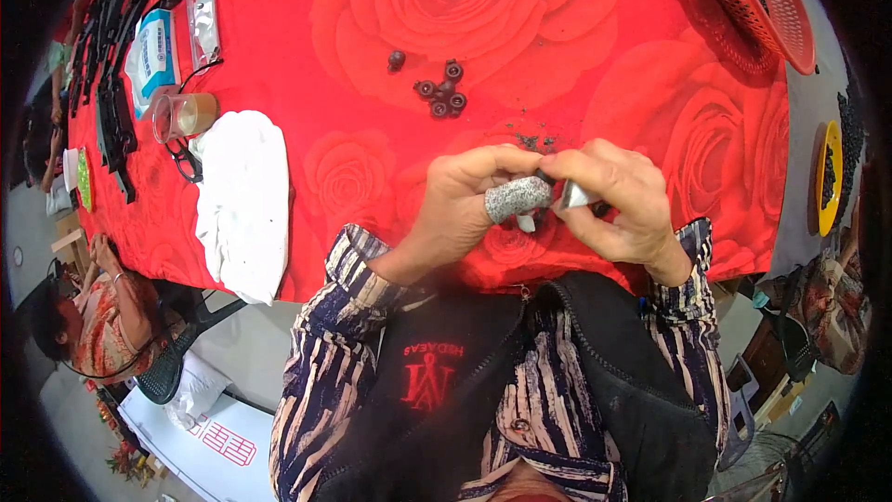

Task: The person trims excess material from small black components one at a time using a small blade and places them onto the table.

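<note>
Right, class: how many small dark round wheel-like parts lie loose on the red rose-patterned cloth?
5: one alone, four clustered beside it above the hands. Others may be hidden in the fingers.

Far left on the desk (595, 46): a blue-and-white flat packet (154, 58), with a clear shiny pouch (203, 23) just right of it.

1. The small wheels (441, 93) lay mid-worktop (372, 28), beyond both hands.
2. A folded cloth (243, 200) lay to the left — a glass (183, 115) and spectacles (186, 163) just beside it.
3. A basket (757, 0) sat at the far right corner.
</note>
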A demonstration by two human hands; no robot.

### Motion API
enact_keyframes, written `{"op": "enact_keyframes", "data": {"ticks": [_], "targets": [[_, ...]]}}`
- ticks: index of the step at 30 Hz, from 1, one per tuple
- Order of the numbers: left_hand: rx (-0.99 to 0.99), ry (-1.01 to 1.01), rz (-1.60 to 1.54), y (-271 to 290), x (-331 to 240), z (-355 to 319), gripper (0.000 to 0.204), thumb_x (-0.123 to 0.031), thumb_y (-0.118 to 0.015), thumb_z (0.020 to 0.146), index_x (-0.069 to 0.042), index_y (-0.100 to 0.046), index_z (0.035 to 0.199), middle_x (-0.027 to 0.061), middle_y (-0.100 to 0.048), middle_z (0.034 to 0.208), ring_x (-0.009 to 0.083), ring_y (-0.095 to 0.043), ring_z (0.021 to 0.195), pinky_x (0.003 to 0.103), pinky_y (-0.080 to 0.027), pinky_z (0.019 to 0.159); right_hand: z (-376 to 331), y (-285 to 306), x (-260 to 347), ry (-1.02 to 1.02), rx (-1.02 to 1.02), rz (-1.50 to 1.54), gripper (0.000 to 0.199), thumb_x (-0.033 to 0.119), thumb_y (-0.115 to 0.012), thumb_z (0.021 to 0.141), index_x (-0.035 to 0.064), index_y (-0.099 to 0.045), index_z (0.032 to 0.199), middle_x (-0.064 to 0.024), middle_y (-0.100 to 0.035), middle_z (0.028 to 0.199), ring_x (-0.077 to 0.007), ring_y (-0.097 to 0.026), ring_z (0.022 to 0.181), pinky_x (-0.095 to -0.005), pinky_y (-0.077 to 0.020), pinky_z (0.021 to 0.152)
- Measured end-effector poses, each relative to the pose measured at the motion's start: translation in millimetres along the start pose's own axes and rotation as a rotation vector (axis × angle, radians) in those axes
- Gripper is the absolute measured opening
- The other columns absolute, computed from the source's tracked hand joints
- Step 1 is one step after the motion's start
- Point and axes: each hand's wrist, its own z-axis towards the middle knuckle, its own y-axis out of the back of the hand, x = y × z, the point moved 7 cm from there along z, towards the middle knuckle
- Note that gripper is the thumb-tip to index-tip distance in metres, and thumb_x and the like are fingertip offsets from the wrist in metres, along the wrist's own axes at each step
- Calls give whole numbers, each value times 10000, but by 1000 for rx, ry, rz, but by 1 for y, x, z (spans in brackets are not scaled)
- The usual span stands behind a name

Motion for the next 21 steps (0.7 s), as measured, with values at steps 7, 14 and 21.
{"op": "enact_keyframes", "data": {"ticks": [7,14,21], "targets": [[21,197,-161,3,18,-1,196,-103,-611,873,15,-624,1030,96,-667,850,103,-602,626,201,-450,516,-4,-4,6,118,28,-126,428,11,-704,588,-10,-618,1007,-70,-507,655,-208,-516,524,-326,-412,477],[50,242,-229,1,20,-2,178,-98,-617,869,24,-625,998,94,-659,838,104,-593,637,212,-483,526,-4,-4,8,178,13,-203,456,33,-719,564,-13,-613,1005,-61,-494,644,-203,-503,515,-328,-390,464],[54,194,-92,1,9,-4,138,-66,-611,866,27,-626,967,74,-633,830,115,-607,705,236,-512,529,-5,-1,10,148,35,-192,358,31,-720,582,5,-617,923,-63,-499,620,-207,-503,499,-328,-389,454]]}}
